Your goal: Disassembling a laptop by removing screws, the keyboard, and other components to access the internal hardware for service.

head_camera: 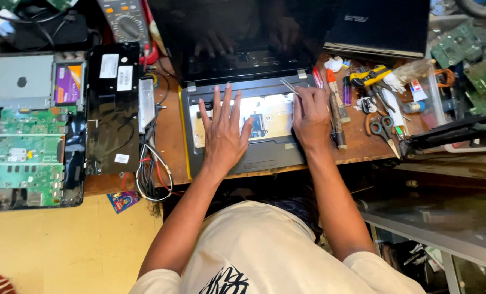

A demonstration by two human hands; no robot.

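While both forearms reach up from the cream shirt, the left hand lies flat, fingers spread and released, palm down on the grey laptop base, which sits at the near edge of the wooden bench. Fingertips of that hand rest over the pale metal tray where the keyboard is removed. Right hand is just beside it, fingers curled and pinching slim metal tweezers, whose tips point up and left from the knuckles toward the hinge. Just right of those fingers lie a wooden-handled tool, an orange-capped pen and scissors. Well left of the spread fingers: a bundle of wires, a black panel, then a green circuit board. Beyond the fingertips the dark laptop screen stands open; a multimeter lies farther up left, a closed black laptop farther up right.
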